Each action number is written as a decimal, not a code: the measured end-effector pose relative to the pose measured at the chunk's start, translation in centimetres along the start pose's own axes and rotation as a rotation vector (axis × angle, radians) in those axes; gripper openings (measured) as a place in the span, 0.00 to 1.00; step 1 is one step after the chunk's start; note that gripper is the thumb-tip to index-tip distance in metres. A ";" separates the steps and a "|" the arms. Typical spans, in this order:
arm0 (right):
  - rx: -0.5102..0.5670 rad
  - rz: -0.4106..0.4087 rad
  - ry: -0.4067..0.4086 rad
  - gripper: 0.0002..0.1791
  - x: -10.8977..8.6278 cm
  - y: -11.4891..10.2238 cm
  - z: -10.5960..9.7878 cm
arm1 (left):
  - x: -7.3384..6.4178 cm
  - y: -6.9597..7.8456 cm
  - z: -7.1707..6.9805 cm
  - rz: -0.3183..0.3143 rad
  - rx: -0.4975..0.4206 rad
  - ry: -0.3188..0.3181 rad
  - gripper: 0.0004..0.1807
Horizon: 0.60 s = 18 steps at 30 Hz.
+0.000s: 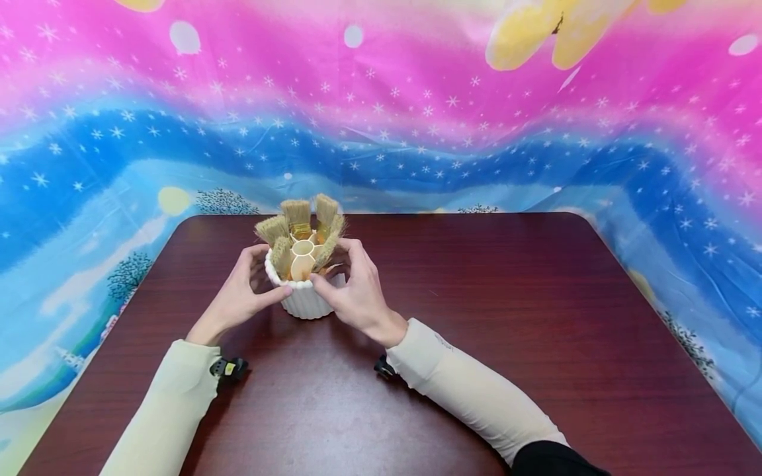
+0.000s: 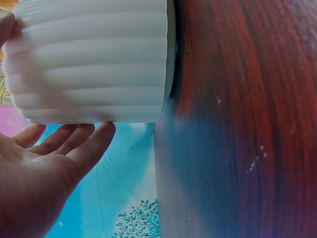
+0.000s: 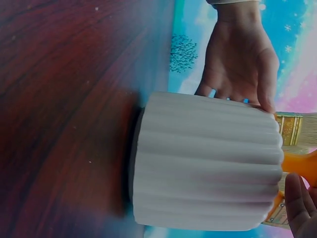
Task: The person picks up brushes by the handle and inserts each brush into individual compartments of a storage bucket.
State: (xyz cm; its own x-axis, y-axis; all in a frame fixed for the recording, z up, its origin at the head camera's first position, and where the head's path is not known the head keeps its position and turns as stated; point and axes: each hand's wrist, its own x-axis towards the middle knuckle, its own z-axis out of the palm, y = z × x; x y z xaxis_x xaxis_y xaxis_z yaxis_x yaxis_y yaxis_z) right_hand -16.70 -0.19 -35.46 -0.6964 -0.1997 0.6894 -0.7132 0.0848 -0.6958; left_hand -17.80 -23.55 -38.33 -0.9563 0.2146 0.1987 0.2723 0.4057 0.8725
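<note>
A white ribbed pot (image 1: 306,305) with a scalloped rim stands upright on the table. Several paintbrushes (image 1: 296,213) poke out of it, pale bristles up, with gold ferrules. Among them is an hourglass-like piece (image 1: 303,248) with a pale ring on top; orange (image 3: 297,166) shows at the rim. My left hand (image 1: 238,291) holds the pot, thumb at the front rim, fingers against its left side (image 2: 86,144). My right hand (image 1: 360,291) curves about the right rim, thumb beside the rim and near the brushes. Whether it grips a brush or the rim cannot be told.
The dark red-brown wooden table (image 1: 506,317) reaches well to the right of the pot. Behind and beside it hangs a colourful printed cloth (image 1: 417,132). A black strap piece (image 1: 229,367) sits at the left wrist.
</note>
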 end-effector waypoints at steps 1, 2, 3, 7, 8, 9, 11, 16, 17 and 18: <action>-0.021 0.002 0.000 0.28 -0.1 0.5 0.1 | 0.0 0.0 0.0 -0.001 0.000 0.000 0.48; -0.047 0.004 0.000 0.28 -0.1 0.7 0.1 | 0.0 0.0 0.0 -0.001 -0.002 0.001 0.48; -0.072 0.004 0.000 0.27 -0.1 0.9 0.2 | 0.0 0.1 0.0 -0.001 -0.005 0.000 0.48; -0.161 0.003 0.001 0.25 -0.2 1.2 0.3 | 0.0 0.0 0.0 0.005 -0.012 0.001 0.47; -0.174 0.005 0.003 0.25 -0.3 1.3 0.3 | 0.0 0.0 0.0 0.006 -0.010 0.001 0.47; -0.185 0.008 0.004 0.25 -0.3 1.4 0.4 | 0.0 0.0 0.0 0.007 -0.009 0.001 0.47; -0.199 0.023 0.010 0.25 -0.4 1.5 0.5 | 0.0 0.0 0.1 0.006 -0.006 0.001 0.47; -0.229 0.058 0.009 0.24 -0.5 1.8 0.8 | 0.0 0.0 0.0 0.000 -0.004 0.001 0.47; -0.237 0.062 0.007 0.24 -0.5 1.9 0.8 | 0.0 0.0 0.0 0.001 -0.005 0.000 0.47; -0.247 0.063 0.006 0.24 -0.5 1.9 0.9 | 0.0 0.0 0.0 0.002 -0.005 0.000 0.47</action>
State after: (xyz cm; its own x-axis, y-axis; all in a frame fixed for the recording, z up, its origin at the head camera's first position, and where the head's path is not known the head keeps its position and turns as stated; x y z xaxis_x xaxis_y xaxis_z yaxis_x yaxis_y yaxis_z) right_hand -17.62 -0.79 -37.32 -0.7403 -0.1802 0.6477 -0.6654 0.3333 -0.6679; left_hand -17.78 -23.51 -38.33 -0.9557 0.2154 0.2008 0.2739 0.4005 0.8744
